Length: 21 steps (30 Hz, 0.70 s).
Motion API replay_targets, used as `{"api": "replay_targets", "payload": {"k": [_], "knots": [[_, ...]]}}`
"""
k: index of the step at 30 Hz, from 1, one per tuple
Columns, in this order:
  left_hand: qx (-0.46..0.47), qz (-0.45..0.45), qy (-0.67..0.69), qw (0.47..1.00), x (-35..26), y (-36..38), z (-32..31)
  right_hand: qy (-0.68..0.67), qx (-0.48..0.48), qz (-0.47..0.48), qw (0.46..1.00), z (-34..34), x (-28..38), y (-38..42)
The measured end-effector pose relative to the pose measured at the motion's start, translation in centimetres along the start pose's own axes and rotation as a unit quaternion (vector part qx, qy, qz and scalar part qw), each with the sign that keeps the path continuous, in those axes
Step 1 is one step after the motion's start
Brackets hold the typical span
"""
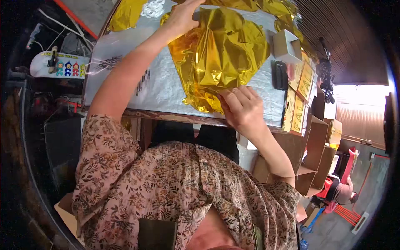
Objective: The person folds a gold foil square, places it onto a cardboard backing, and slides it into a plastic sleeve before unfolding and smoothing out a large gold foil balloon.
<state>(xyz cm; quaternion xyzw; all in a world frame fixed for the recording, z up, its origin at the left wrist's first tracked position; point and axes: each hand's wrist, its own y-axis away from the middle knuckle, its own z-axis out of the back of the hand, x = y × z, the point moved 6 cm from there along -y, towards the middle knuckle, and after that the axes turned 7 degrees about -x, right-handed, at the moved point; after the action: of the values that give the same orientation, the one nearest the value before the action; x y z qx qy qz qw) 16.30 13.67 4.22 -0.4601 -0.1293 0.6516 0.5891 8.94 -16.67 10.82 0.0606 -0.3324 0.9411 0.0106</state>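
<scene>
A large crinkled sheet of gold foil (229, 50) lies across the silver-grey covered table. At its upper left edge is my left hand (182, 20), resting on or just over the foil, thumb and fingers apart. Near the table's front edge my right hand (243, 109) has its fingers closed on the lower edge of the foil, which is bunched and folded there. The fingertips of my right hand are partly hidden.
More gold foil (126, 14) and a white coiled bundle (153, 8) lie at the back left. A white open box (286, 46), a black case (279, 75) and yellow-lettered cartons (298, 116) line the right side. Another person (342, 192) is at the far right.
</scene>
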Motion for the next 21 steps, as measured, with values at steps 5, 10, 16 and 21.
{"api": "replay_targets", "payload": {"k": [5,10,16,21], "knots": [[0.014,0.115,0.013,0.993,-0.5,4.2,2.8,0.011,-0.011,-0.055,0.998,-2.3,1.0,0.8],[0.038,0.083,0.03,0.995,-2.4,6.3,3.6,0.051,-0.035,-0.122,0.991,-3.2,2.0,1.7],[0.039,0.032,-0.001,0.999,-3.6,7.8,3.0,0.096,-0.051,-0.17,0.979,-4.2,1.7,2.0],[0.08,0.023,-0.029,0.996,-4.2,8.3,2.7,0.101,-0.02,-0.19,0.976,-4.8,2.3,1.9]]}}
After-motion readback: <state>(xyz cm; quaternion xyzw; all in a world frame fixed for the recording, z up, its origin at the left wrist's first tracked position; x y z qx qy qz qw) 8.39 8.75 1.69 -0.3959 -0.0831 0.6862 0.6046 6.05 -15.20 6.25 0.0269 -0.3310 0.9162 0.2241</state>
